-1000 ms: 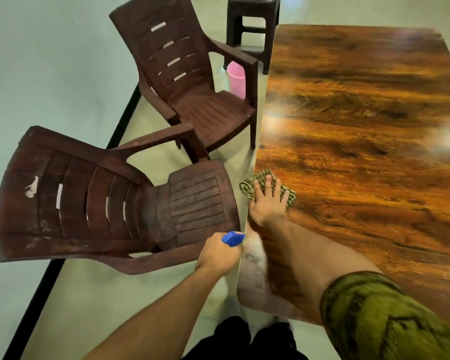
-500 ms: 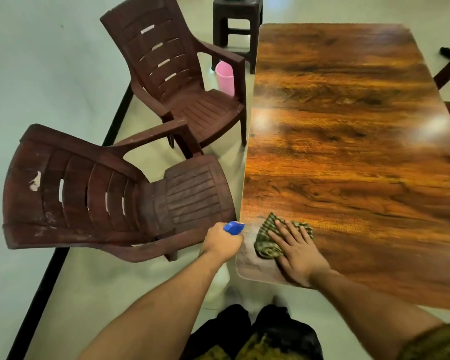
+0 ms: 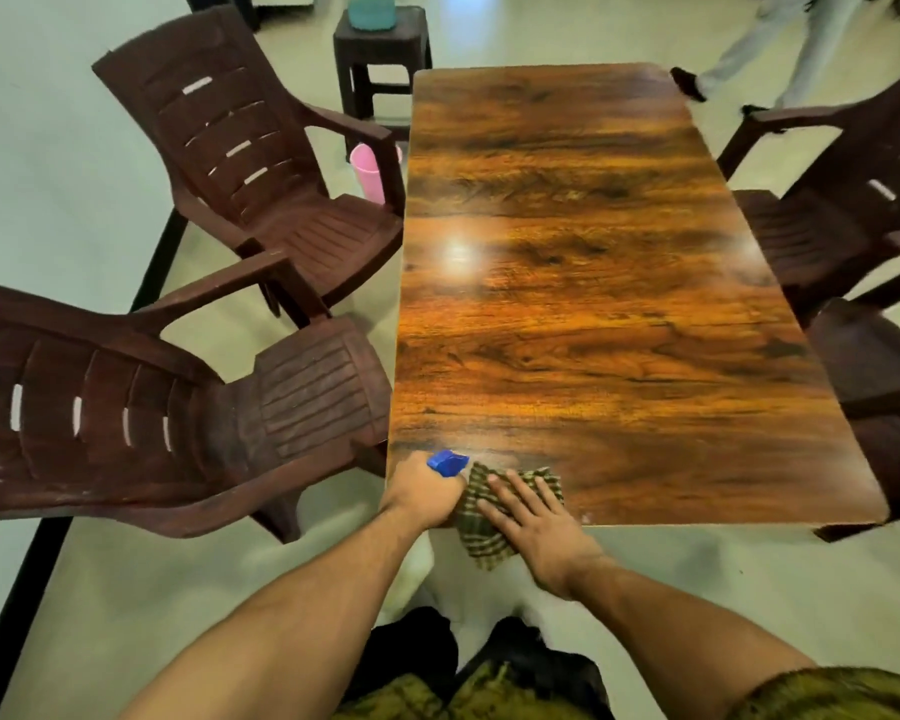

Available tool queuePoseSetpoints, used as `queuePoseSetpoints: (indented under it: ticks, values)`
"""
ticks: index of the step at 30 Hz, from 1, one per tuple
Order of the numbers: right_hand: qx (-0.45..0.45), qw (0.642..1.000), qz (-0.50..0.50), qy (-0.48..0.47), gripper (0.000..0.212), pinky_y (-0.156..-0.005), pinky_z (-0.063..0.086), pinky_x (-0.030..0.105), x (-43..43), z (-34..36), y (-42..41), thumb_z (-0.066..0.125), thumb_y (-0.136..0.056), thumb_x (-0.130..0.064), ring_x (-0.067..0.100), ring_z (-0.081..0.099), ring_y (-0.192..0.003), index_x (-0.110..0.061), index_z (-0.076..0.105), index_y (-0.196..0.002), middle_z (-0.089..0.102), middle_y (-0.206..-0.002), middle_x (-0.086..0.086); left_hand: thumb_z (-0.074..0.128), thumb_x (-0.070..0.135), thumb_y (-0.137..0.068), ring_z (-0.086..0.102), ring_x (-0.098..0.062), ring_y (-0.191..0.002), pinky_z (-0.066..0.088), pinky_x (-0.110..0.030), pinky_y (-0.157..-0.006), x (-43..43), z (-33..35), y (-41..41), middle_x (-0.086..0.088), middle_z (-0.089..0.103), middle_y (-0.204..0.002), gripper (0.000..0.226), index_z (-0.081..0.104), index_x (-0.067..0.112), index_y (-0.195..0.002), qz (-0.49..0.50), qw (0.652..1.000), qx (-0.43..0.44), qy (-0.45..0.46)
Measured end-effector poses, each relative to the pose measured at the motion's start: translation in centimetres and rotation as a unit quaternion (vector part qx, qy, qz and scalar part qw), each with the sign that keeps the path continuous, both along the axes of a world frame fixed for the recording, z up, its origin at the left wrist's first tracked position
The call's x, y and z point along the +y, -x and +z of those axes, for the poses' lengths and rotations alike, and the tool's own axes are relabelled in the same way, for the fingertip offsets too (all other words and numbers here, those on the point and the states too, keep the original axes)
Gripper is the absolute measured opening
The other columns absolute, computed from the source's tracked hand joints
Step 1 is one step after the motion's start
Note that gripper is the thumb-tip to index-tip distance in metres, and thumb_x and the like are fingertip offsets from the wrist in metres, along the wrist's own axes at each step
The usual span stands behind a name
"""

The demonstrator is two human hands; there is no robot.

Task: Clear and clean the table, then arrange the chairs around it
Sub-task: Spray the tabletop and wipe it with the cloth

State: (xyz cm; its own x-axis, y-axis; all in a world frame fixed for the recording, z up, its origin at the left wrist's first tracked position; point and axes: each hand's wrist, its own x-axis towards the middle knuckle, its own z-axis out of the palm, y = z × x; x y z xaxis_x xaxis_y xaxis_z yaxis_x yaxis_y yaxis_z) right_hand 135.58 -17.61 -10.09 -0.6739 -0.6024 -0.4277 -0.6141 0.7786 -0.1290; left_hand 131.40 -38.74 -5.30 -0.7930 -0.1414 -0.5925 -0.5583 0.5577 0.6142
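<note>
Hands at the near table edge: left hand [image 3: 422,491] curled round a spray bottle, its blue nozzle [image 3: 447,462] showing above the knuckles. Right hand [image 3: 533,522] flat with fingers straight and spread, pressing a green checked cloth [image 3: 481,535] that lies on the near left corner and hangs over the edge. Wooden table [image 3: 593,330] with a glossy top. Brown plastic near left chair [image 3: 178,407], far left chair [image 3: 261,163], two right chairs [image 3: 842,210]. Pink bin [image 3: 367,171] beside the far left chair. Dark stool [image 3: 383,49] beyond the table's far end.

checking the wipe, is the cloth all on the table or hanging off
Partly hanging off: the checked cloth droops past the table's near edge, under the right hand.
</note>
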Motion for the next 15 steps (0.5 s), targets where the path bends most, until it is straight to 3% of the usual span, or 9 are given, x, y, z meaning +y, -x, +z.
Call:
queuePoseSetpoints:
  ticks: [3, 6, 10, 12, 15]
  values:
    - [-0.002, 0.996, -0.089, -0.006, 0.098, -0.119, -0.018, 0.045, 6.4, 0.8, -0.4, 0.037, -0.087, 0.001, 0.029, -0.037, -0.141, -0.034, -0.036, -0.141, -0.043, -0.149, 0.002, 0.066, 0.042, -0.071, 0.061, -0.026, -0.062, 0.049, -0.030, -0.057, 3.6, 0.3, -0.6, -0.002, 0.059, -0.064, 0.031, 0.055, 0.014, -0.063, -0.037, 0.999, -0.008, 0.004]
    - [-0.001, 0.973, -0.229, -0.032, 0.096, -0.122, -0.010, 0.044, 12.9, 1.1, -1.3, 0.035, -0.083, 0.009, 0.029, -0.033, -0.144, -0.024, -0.032, -0.143, -0.038, -0.154, 0.005, 0.069, 0.030, -0.081, 0.049, -0.019, -0.055, 0.036, -0.028, -0.056, 7.4, 0.1, -1.4, -0.001, 0.053, -0.059, 0.032, 0.049, 0.017, -0.060, -0.060, 0.998, -0.014, -0.008]
    - [0.002, 0.924, -0.377, -0.057, 0.089, -0.123, -0.001, 0.048, 16.5, 1.1, -1.6, 0.035, -0.087, 0.005, 0.035, -0.022, -0.149, -0.012, -0.025, -0.151, -0.026, -0.162, 0.014, 0.070, 0.025, -0.086, 0.041, -0.019, -0.054, 0.031, -0.026, -0.053, 11.5, -0.2, -2.6, -0.005, 0.045, -0.061, 0.038, 0.043, 0.015, -0.062, -0.066, 0.998, -0.015, -0.018]
    - [-0.005, 0.916, -0.398, -0.053, 0.089, -0.122, -0.001, 0.050, 15.5, 1.4, -1.7, 0.039, -0.087, 0.003, 0.038, -0.019, -0.149, -0.013, -0.017, -0.155, -0.024, -0.162, 0.015, 0.072, 0.028, -0.087, 0.039, -0.019, -0.053, 0.030, -0.027, -0.051, 13.6, -0.4, -3.0, -0.002, 0.043, -0.058, 0.043, 0.040, 0.016, -0.061, -0.068, 0.997, -0.018, -0.014]
    - [-0.009, 0.955, -0.294, -0.026, 0.093, -0.120, -0.009, 0.050, 13.8, 1.2, -2.8, 0.042, -0.085, 0.002, 0.037, -0.024, -0.148, -0.016, -0.016, -0.156, -0.029, -0.160, 0.013, 0.068, 0.029, -0.089, 0.039, -0.016, -0.050, 0.031, -0.027, -0.051, 16.6, -0.4, -3.3, 0.001, 0.042, -0.055, 0.042, 0.040, 0.017, -0.060, -0.106, 0.994, -0.017, 0.000]
